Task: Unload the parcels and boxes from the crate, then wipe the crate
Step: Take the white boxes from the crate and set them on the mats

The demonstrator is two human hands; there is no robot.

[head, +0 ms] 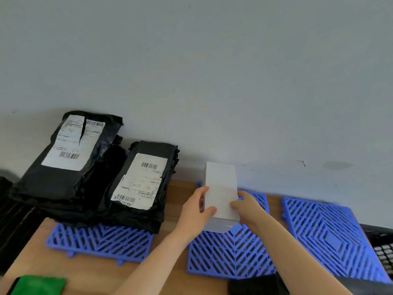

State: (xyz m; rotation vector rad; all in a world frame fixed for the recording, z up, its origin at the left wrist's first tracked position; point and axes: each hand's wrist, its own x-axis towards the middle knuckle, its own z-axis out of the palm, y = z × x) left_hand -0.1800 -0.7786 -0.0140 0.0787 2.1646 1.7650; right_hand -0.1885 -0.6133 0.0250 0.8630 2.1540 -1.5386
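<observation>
A plain white box is held over the middle blue grid mat, its near end low above the mat. My left hand grips its left side and my right hand grips its right side. Two stacks of black plastic parcels with white shipping labels lie to the left: one stack at the far left, the other beside it, resting partly on the left blue mat. Part of a dark crate shows at the right edge.
A third blue grid mat lies to the right on the wooden surface. A green cloth sits at the bottom left. A grey wall rises right behind the parcels. Dark slatted objects sit at the left edge.
</observation>
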